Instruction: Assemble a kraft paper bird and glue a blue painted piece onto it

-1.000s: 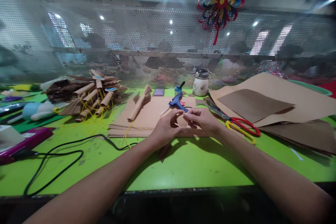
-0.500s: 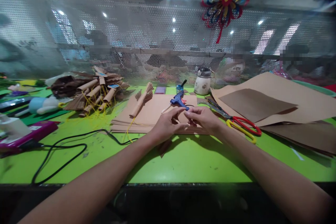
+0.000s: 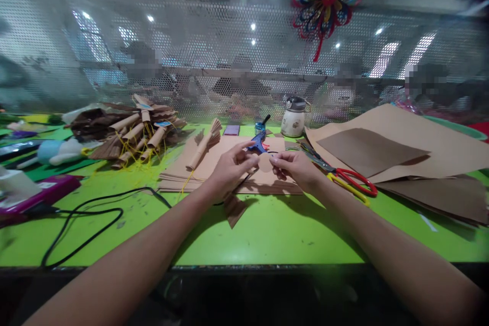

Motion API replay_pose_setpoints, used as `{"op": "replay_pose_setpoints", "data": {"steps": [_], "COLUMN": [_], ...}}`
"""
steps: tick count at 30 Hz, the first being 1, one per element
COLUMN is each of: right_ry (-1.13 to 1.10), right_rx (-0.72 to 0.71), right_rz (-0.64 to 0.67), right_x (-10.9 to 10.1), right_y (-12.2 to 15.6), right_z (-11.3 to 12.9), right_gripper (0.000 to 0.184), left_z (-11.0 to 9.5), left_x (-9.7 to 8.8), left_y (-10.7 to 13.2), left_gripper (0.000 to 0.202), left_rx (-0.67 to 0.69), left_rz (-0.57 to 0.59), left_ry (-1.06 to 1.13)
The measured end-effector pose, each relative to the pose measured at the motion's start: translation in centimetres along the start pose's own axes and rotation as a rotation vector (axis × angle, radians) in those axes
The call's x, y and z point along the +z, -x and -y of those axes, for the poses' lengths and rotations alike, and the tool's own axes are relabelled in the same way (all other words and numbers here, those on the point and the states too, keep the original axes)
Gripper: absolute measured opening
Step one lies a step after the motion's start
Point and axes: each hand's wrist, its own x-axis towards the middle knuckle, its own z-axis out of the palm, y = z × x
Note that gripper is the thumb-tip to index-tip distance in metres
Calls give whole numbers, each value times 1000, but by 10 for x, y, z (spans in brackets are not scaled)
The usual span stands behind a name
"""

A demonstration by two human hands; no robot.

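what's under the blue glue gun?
The glue gun lies on a stack of brown paper sheets on the green table. The left hand and paper disc hide its near end.

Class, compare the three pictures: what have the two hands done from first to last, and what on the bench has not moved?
The left hand and right hand rose a little off the paper stack. A round disc, hidden by the fingers earlier, now shows pinched between their fingertips. The glue gun, scissors, cable and stack stayed put.
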Motion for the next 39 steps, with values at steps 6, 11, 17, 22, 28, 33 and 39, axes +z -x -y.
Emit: {"op": "replay_pose_setpoints", "data": {"steps": [6, 11, 17, 22, 28, 33, 39], "right_ry": [111, 212, 293, 388, 510, 582, 629], "right_rx": [64, 135, 122, 172, 284, 370, 407], "right_rz": [30, 106, -24, -73, -190, -399, -439], "right_x": [-9, -9, -21, -43, -72, -84, -84], "right_y": [-6, -5, -6, -9, -12, -18, -30], "right_z": [-9, -14, -18, -11, 1, -8, -28], "right_gripper": [49, 42, 39, 39, 37, 27, 35], "left_z": [20, 28, 23, 26, 27, 23, 23], "left_x": [-9, 4, 2, 4, 1, 0, 1], "left_y": [-7, -1, 1, 2, 0, -1, -1], "left_gripper": [29, 23, 22, 22, 24, 24, 24], "left_rx": [-45, -30, 23, 36, -27, -68, -88], "left_rz": [-188, -103, -91, -40, -56, -37, 13], "left_ry": [-174, -349, -462, -519, -592, -626, -652]}}
